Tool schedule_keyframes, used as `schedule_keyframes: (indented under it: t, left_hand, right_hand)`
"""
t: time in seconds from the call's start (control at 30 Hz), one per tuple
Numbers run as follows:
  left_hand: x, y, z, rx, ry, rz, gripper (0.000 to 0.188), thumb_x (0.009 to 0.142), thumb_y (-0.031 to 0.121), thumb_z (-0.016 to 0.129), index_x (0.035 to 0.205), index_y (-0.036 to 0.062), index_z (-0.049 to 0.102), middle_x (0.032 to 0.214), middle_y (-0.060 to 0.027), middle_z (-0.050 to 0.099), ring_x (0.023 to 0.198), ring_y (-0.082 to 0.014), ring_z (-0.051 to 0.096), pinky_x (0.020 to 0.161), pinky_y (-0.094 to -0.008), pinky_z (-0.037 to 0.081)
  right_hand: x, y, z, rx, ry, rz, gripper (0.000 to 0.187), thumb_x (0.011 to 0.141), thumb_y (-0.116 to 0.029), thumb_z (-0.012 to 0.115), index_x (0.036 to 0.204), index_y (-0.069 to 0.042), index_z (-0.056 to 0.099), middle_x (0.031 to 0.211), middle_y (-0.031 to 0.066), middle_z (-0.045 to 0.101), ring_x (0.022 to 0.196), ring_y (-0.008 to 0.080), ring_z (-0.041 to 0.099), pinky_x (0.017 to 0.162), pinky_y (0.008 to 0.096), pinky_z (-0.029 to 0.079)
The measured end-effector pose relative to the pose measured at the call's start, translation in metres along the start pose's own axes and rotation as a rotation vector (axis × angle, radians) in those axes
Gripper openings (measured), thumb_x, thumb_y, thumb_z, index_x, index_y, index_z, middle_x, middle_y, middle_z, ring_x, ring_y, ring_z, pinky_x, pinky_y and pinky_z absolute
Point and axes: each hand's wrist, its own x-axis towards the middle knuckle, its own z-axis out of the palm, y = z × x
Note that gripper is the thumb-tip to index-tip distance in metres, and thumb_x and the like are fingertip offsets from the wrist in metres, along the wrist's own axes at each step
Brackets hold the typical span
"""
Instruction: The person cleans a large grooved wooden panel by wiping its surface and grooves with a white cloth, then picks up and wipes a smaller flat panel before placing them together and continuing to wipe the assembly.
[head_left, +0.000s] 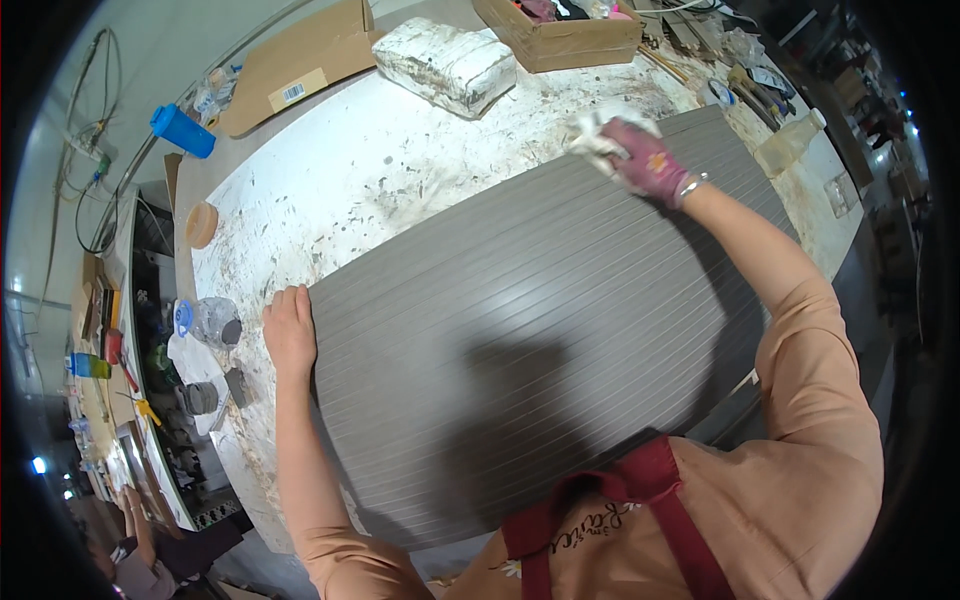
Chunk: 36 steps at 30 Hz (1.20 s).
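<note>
A large grey panel (480, 290) with fine parallel grooves lies across the worktable in front of me. My right hand (645, 160), in a pink and white glove with a flower on its back, is closed round a crumpled white cloth (598, 140). It presses the cloth on the panel near its far right edge. At the panel's left edge rests my bare left hand (290, 328), with its fingers stretched out together along the edge. The left thumb is hidden.
Beyond the panel, the stained white tabletop (350, 190) holds a white wrapped block (445, 65) and an open cardboard box (575, 40). A blue bottle (183, 131), a tape roll (202, 225) and a clear plastic bottle (213, 322) stand left. Tools (758, 97) lie far right.
</note>
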Motion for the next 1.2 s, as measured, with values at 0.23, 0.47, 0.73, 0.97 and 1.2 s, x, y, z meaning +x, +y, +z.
schedule_keyframes:
  t: [0.23, 0.47, 0.73, 0.97, 1.2]
  left_hand:
    - [0.0, -0.004, 0.01, 0.035, 0.041, 0.013, 0.031, 0.098, 0.027, 0.04, 0.092, 0.0035, 0.06, 0.09, -0.0159, 0.058, 0.081, -0.0379, 0.051, 0.075, -0.0454, 0.04]
    - [0.001, -0.013, 0.007, 0.047, 0.011, -0.022, 0.035, 0.098, 0.029, 0.038, 0.095, 0.0035, 0.061, 0.095, -0.0177, 0.059, 0.085, -0.0391, 0.052, 0.078, -0.0466, 0.041]
    - [0.0, 0.006, 0.001, -0.009, 0.057, -0.089, 0.031, 0.096, 0.032, 0.045, 0.098, 0.007, 0.063, 0.096, -0.0148, 0.064, 0.087, -0.037, 0.056, 0.077, -0.0473, 0.044]
    - [0.0, 0.001, 0.007, 0.023, 0.071, -0.076, 0.032, 0.096, 0.031, 0.042, 0.104, 0.0087, 0.063, 0.1, -0.0117, 0.065, 0.09, -0.0357, 0.056, 0.079, -0.0464, 0.045]
    - [0.004, -0.033, 0.019, -0.175, 0.141, 0.011, 0.029, 0.094, 0.022, 0.045, 0.108, 0.0007, 0.059, 0.103, -0.0204, 0.062, 0.095, -0.039, 0.055, 0.086, -0.0439, 0.043]
  right_hand:
    - [0.104, -0.25, 0.066, 0.404, -0.351, -0.151, 0.022, 0.082, -0.014, 0.058, 0.101, -0.003, 0.059, 0.097, 0.0169, 0.063, 0.092, 0.0297, 0.062, 0.085, 0.0395, 0.05]
    - [0.097, -0.267, 0.083, 0.386, -0.286, -0.239, 0.032, 0.08, -0.015, 0.059, 0.109, -0.001, 0.057, 0.103, 0.0175, 0.063, 0.1, 0.0322, 0.061, 0.089, 0.0414, 0.047]
    - [-0.011, 0.032, 0.007, -0.038, 0.016, 0.349, 0.036, 0.086, -0.017, 0.06, 0.119, -0.008, 0.054, 0.112, 0.0161, 0.057, 0.105, 0.0333, 0.055, 0.093, 0.0388, 0.043]
    - [0.077, -0.181, 0.102, 0.314, 0.006, -0.172, 0.036, 0.082, -0.016, 0.061, 0.117, -0.006, 0.056, 0.107, 0.0175, 0.061, 0.099, 0.0309, 0.059, 0.092, 0.0416, 0.045]
    - [0.131, -0.33, 0.099, 0.346, -0.228, -0.288, 0.03, 0.076, -0.017, 0.062, 0.103, -0.005, 0.059, 0.107, 0.0159, 0.059, 0.1, 0.031, 0.059, 0.086, 0.041, 0.047]
